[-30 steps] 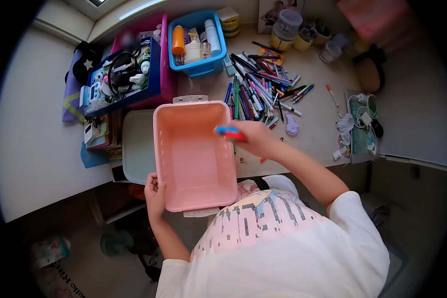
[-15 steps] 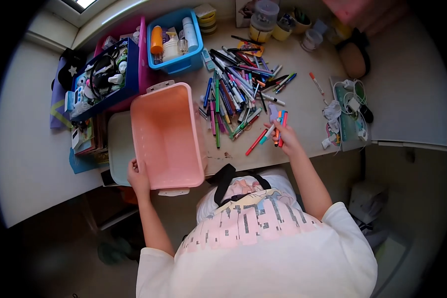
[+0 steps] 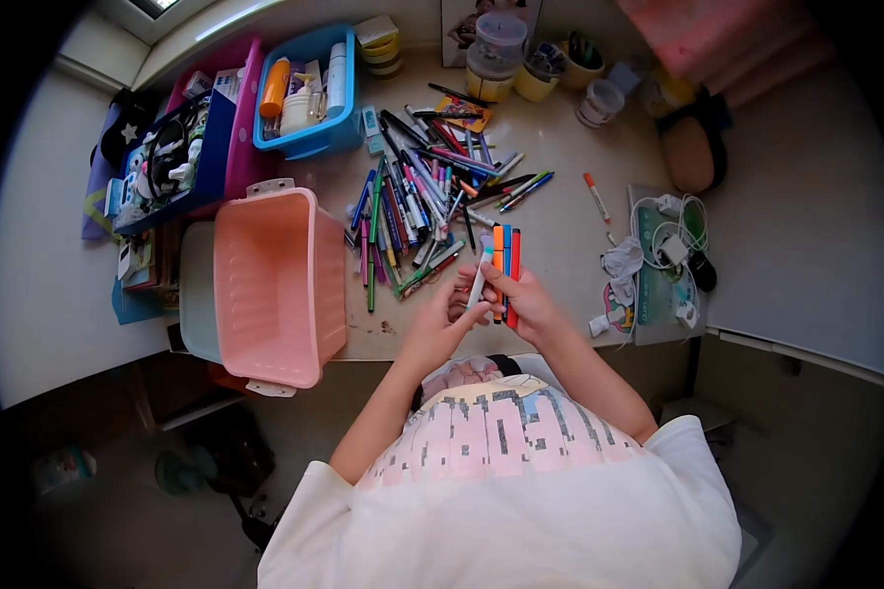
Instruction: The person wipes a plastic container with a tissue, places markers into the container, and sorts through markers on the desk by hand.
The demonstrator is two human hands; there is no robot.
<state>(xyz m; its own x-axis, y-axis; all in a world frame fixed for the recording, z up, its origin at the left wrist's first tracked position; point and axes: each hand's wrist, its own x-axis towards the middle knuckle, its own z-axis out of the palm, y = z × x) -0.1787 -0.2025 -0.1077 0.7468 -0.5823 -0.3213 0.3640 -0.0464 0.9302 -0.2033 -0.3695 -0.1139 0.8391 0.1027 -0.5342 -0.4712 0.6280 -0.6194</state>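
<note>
In front of my chest, at the desk's near edge, both hands are close together. My left hand [image 3: 445, 322] pinches a white marker with a teal cap [image 3: 479, 279], tilted up. Several felt-tip pens stand upright side by side in my right hand [image 3: 537, 306]: an orange pen [image 3: 498, 257], a blue pen [image 3: 507, 253] and a red pen [image 3: 515, 257]. Its fingers partly hide their lower ends. Just beyond the hands lies a loose heap of pens and markers [image 3: 413, 196]. An open pink plastic bin [image 3: 265, 285] stands left of my left hand.
Behind the pink bin are a blue bin with bottles [image 3: 309, 145] and a dark blue box of cables [image 3: 182, 196]. Cups and tubs [image 3: 491, 59] line the back. At right lie a white cable [image 3: 692, 221] and a lone orange-capped marker [image 3: 596, 196].
My left hand has let go of the pink bin's edge and come right to the pens. The pens in my right hand now stand upright and together. The view has shifted somewhat.
</note>
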